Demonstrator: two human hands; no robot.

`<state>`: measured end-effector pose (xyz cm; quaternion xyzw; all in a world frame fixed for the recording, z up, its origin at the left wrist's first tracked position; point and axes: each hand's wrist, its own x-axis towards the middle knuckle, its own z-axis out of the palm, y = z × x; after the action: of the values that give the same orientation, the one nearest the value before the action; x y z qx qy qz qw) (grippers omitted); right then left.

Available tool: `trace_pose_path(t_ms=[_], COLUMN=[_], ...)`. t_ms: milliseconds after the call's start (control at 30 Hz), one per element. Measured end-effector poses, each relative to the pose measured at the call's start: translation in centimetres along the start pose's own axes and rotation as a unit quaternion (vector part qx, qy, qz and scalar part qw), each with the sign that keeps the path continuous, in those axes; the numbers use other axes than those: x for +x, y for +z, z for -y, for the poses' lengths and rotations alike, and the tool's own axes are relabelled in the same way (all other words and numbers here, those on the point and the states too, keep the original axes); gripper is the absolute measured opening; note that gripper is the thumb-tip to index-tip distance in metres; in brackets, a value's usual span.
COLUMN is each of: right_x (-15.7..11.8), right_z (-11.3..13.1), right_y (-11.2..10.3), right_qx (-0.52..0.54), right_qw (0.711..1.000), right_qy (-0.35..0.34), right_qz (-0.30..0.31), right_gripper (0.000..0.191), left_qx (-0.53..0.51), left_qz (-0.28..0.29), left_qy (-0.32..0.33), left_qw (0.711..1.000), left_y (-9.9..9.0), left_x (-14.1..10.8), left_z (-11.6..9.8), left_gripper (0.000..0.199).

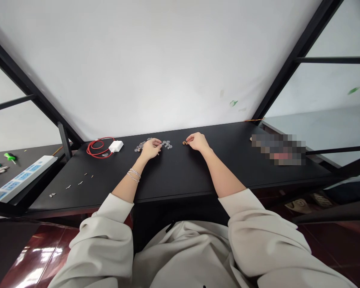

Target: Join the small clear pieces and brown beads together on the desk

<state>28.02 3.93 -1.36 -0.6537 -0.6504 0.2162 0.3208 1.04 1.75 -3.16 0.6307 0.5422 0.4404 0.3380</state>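
My left hand [151,149] rests low over the black table among small clear plastic pieces [169,145] that look like suction cups. Its thumb and fingertips are pinched at the edge of this group, on what seems to be one of the clear pieces. More of them lie partly hidden behind the hand. To the right, my right hand [198,142] has its fingertips together at a small cluster of brown beads [185,143]. The fingers cover part of that cluster, and whatever is between them is too small to make out.
A red cable [91,151] lies coiled beside a white charger [116,146] on the left. Tiny loose bits [80,183] are scattered nearer the front left. A power strip [27,176] and a green screwdriver [9,156] are further left. Something blurred [277,150] lies at right.
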Motion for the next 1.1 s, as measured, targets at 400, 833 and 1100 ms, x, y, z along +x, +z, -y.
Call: trace_pose_path(t_ms=[400, 833, 1100], right_x=[-0.5, -1.7, -1.4], right_z=[0.7, 2.6, 2.4], right_y=[-0.4, -0.4, -0.3], right_qx=[-0.004, 0.001, 0.012], right_qw=[1.000, 0.998, 0.996], right_qy=[0.023, 0.030, 0.037], right_qz=[-0.002, -0.053, -0.080], right_gripper=[0.034, 0.042, 0.043], left_qx=[0.015, 0.153, 0.364], left_qz=[-0.012, -0.052, -0.120], left_qy=[-0.030, 0.027, 0.042], left_qw=[0.999, 0.986, 0.923], left_y=[0.1, 1.5, -1.0], left_x=[-0.1, -0.6, 0.9], left_z=[0.0, -1.2, -2.1], left_gripper=[0.022, 0.014, 0.034])
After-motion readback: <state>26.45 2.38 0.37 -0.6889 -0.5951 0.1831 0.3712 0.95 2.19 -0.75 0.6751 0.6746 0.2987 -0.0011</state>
